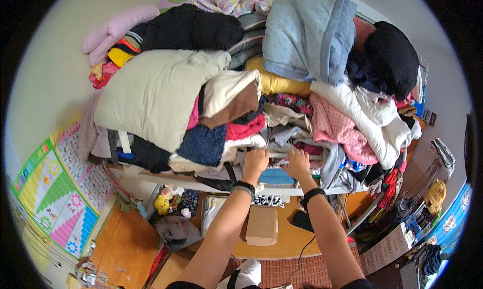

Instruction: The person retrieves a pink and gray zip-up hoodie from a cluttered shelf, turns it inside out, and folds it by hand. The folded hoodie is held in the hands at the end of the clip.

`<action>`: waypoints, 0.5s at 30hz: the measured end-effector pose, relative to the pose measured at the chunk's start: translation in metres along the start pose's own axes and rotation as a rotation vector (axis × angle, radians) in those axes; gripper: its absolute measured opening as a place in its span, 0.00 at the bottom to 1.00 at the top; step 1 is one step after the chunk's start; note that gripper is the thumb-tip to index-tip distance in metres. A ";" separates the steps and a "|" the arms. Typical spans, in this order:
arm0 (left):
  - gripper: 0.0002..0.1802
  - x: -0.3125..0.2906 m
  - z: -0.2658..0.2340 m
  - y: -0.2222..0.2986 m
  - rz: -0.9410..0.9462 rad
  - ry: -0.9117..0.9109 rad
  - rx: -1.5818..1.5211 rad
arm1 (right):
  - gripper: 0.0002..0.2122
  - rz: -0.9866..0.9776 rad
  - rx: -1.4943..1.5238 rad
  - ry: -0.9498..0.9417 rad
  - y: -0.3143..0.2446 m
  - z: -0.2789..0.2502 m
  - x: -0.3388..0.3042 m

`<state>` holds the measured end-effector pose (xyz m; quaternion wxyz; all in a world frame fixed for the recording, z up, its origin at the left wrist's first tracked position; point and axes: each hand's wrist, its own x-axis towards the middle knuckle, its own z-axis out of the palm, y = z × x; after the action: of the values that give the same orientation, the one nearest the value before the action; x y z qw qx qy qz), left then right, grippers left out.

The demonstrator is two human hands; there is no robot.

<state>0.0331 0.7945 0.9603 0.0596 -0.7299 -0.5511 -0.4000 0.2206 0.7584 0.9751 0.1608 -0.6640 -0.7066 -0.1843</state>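
Note:
Both my arms reach forward to the front edge of a high shelf piled with clothes and bedding. My left hand (256,161) is closed on the stacked clothes (279,151), next to a cream fabric and a dark blue fleece (203,145). A short way to its right, my right hand (299,163) is closed on the same stack, near a dark pink cloth and a grey garment (330,166). The fingertips of both hands are partly hidden in the folds. Below and between the hands lies a folded teal cloth (275,177).
A pale quilt (151,95) bulges at left, a light blue blanket (307,35) at the back, and a pink dotted cloth (338,123) at right. Under the shelf's white rail (287,192), a cardboard box (262,225) and a black object (303,220) rest on a wooden desk.

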 end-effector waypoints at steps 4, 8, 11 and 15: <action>0.28 0.001 0.001 -0.004 0.004 -0.060 -0.088 | 0.33 0.001 0.010 -0.082 -0.001 -0.013 0.002; 0.24 0.002 0.004 -0.007 0.030 -0.082 -0.097 | 0.32 -0.006 0.007 -0.148 -0.001 -0.022 0.003; 0.22 -0.001 0.002 -0.007 0.017 -0.070 -0.128 | 0.32 0.005 0.029 -0.129 -0.001 -0.020 0.001; 0.20 -0.002 -0.004 -0.004 0.051 -0.065 -0.180 | 0.31 0.015 0.075 -0.062 0.001 -0.012 -0.001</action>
<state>0.0273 0.7927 0.9601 -0.0138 -0.7587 -0.4957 -0.4226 0.2217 0.7522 0.9852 0.1650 -0.6682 -0.7126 -0.1360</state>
